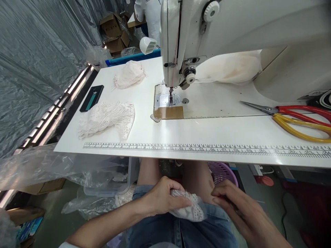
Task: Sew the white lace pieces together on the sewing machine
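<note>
Down in my lap, below the table edge, my left hand [161,198] is closed around a small bunch of white lace [191,206]. My right hand [231,201] sits just to the right of it, fingers curled and pinched at the lace's edge; what they grip is hard to make out. Above, a white sewing machine [181,41] stands on the white table [207,132], its needle over the metal plate [168,101]. Two more lace pieces lie on the table's left: one near [108,119], one farther back [129,75].
Red and yellow-handled scissors [297,119] lie at the table's right. A dark phone [91,98] rests near the left edge. A ruler strip [207,148] runs along the front edge. A purple basket [223,172] and clear plastic bags [51,168] sit under the table.
</note>
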Tool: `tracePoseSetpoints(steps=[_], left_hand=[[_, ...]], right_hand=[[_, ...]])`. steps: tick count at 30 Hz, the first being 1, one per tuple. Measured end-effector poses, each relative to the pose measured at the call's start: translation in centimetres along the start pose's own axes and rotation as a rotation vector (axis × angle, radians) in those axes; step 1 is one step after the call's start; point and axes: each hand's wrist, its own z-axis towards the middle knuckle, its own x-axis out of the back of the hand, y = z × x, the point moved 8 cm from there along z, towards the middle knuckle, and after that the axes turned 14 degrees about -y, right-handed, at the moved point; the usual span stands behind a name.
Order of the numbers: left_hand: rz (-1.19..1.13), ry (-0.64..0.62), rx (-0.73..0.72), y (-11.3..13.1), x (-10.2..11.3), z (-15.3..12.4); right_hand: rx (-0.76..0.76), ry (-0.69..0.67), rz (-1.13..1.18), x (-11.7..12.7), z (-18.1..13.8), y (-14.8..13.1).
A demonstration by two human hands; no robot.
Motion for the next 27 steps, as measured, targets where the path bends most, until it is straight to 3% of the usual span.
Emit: tracePoseSetpoints(steps=[4, 8, 11, 15, 18, 20, 24, 27], left_hand=[[0.065, 0.004, -0.037, 0.5, -0.4, 0.1], [0.089, 0.012, -0.054, 0.8, -0.4, -0.3], [0.022, 0.002, -0.005, 0.1, -0.1, -0.6], [-0.042, 0.015, 0.008, -0.6, 0.4, -0.5], [-0.063, -0.025, -0.018, -0.5, 0.1, -0.1], [-0.057, -0.041, -0.035, -0.2, -0.2, 0.0], [-0.05, -0.017, -0.048, 0.1, -0.2, -0.1], [0.0, 0.071, -0.121, 0.4, 0.6, -0.6]], right_hand=[[0.118, -0.095, 0.017, -1.5, 2.4, -4.3], [0.179, -0.103, -0.128, -2.5, 3.7, -5.1], [0.127, -0.048, -0.281, -2.0, 2.5, -2.0], [-0.125, 0.021, -0.606, 0.1, -1.6, 4.4], [-0.192, 0.019, -0.65, 0.8, -3.6, 6.0], [-0.207, -0.009, -0.488, 0.2, -3.2, 5.2], [-0.199, -0.248, 0.323, -3.5, 0.9, 1.8], [-0.203, -0.332, 0.642, -4.9, 3.4, -0.6]])
